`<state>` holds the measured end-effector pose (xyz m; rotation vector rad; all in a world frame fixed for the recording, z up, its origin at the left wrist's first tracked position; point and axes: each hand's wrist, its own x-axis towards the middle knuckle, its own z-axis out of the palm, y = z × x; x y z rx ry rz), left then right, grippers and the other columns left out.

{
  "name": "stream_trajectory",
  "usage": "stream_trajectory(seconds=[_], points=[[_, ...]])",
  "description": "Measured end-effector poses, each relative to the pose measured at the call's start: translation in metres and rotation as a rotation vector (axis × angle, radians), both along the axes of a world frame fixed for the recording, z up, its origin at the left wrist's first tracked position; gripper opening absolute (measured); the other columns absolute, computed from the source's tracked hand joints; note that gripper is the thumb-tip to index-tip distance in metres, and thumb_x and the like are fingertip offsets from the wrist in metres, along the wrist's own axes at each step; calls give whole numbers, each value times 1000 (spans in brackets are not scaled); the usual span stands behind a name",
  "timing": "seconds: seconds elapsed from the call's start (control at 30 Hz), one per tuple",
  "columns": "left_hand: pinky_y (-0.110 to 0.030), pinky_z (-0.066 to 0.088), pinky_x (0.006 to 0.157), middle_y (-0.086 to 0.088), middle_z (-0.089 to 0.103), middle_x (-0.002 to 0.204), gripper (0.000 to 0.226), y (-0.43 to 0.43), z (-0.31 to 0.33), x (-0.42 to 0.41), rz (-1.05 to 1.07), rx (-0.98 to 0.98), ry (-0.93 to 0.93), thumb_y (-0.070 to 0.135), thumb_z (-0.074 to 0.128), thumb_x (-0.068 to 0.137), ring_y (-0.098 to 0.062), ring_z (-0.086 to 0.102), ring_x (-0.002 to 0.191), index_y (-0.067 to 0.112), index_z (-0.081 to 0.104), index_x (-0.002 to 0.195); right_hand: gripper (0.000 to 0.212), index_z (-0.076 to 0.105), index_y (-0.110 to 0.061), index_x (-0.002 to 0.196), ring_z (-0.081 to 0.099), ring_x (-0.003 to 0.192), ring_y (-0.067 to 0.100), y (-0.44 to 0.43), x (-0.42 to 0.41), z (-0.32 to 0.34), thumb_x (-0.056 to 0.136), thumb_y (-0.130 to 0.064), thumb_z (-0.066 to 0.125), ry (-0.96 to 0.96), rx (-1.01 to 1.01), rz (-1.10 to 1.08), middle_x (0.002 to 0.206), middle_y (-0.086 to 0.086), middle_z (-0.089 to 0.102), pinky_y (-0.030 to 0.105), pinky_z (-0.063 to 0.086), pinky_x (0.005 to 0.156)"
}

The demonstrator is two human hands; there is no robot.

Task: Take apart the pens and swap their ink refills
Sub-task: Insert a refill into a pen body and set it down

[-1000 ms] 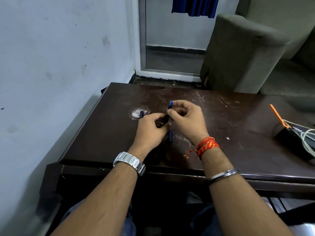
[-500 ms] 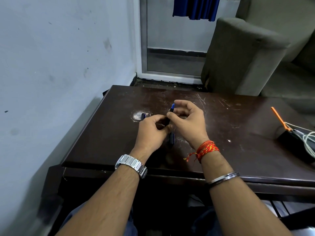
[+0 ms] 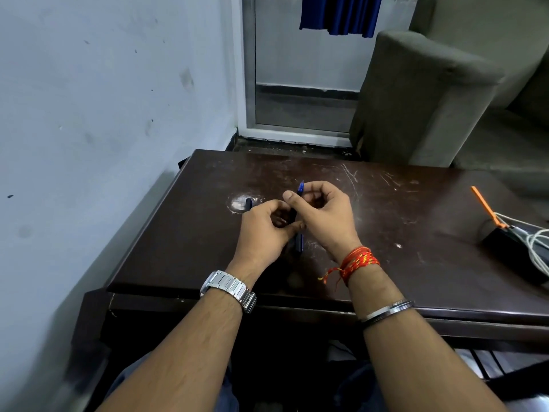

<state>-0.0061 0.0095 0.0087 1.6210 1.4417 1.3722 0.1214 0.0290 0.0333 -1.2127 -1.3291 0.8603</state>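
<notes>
Pen (image 3: pixel 300 188): one, between left hand (image 3: pixel 264 230), right hand (image 3: pixel 325 217)

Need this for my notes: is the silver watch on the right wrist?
No, the silver watch sits on the left wrist; red thread wraps the right.

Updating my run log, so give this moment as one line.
step: pen disassembly | left hand: grips slim blue plastic pen | right hand: pinches pen's upper end

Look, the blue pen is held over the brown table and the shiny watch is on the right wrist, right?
Not quite: the shiny watch is on the left wrist, as the head view shows; the right wrist wears a red thread. The blue pen is indeed held over the brown table.
</notes>
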Motion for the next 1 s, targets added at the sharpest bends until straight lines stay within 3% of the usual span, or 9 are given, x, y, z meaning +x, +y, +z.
stream_trajectory(seconds=[0.1, 0.2, 0.3, 0.4, 0.53, 0.63, 0.7, 0.83, 1.0], points=[[-6, 46, 57, 25, 70, 73, 32, -1, 1, 1, -8, 12, 1, 19, 90, 67, 6, 65, 64, 38, 65, 74, 4, 74, -25, 88, 63, 64, 7, 0, -2, 1, 84, -27, 75, -3, 13, 21, 68, -10, 68, 38, 58, 67], [-7, 47, 60, 25, 71, 78, 20, -3, 4, 2, -14, 20, -26, 30, 84, 70, 7, 66, 69, 35, 69, 81, 3, 76, -25, 85, 65, 66, 5, 0, -1, 3, 87, -22, 74, 12, 30, 29, 70, -9, 70, 37, 60, 70], [-20, 57, 72, 18, 75, 84, 19, -3, 5, 3, -59, -5, -45, 30, 68, 80, 3, 70, 80, 29, 76, 96, 5, 76, -26, 86, 66, 73, 1, 0, 0, 3, 87, -21, 73, 18, 22, 39, 74, -11, 73, 31, 60, 76], [-28, 60, 78, 12, 77, 84, 17, -2, 2, 2, -38, -10, -20, 16, 74, 81, 2, 71, 80, 22, 78, 96, 5, 77, -24, 88, 67, 77, 4, -1, 1, 2, 88, -22, 73, 9, 13, 36, 80, -4, 75, 34, 60, 80], [-16, 54, 65, 12, 72, 77, 27, 0, 2, 0, 36, 9, -57, 26, 87, 67, 5, 66, 70, 24, 71, 88, 5, 76, -26, 87, 67, 72, 0, -3, 0, 4, 88, -23, 73, -4, 40, 52, 77, -10, 74, 25, 56, 70], [-11, 52, 72, 14, 75, 86, 22, 0, 4, 1, -52, -46, -90, 30, 71, 77, 4, 69, 84, 25, 74, 98, 9, 75, -31, 88, 71, 84, 6, -2, 0, 4, 89, -22, 72, -7, 27, 70, 85, -10, 76, 33, 60, 81], [-16, 54, 71, 12, 77, 81, 14, 0, 3, 1, -64, -36, -52, 20, 69, 82, 0, 71, 80, 24, 78, 92, 11, 74, -32, 85, 67, 78, 3, -2, 0, 3, 89, -21, 72, -15, 31, 74, 80, -13, 74, 34, 59, 82], [-11, 50, 60, 12, 72, 69, 20, 0, 2, -1, 28, 17, -59, 19, 87, 70, 5, 65, 64, 28, 70, 75, 14, 74, -35, 83, 66, 76, 2, -2, 0, 4, 89, -23, 72, -42, 42, 61, 77, -13, 73, 37, 59, 81], [-10, 50, 68, 17, 75, 82, 16, 1, 4, 0, -19, -2, -69, 24, 69, 79, 6, 68, 80, 25, 76, 94, 9, 76, -25, 96, 72, 91, 11, -2, -2, 5, 90, -20, 72, -23, 23, 67, 89, -7, 76, 42, 58, 91]])
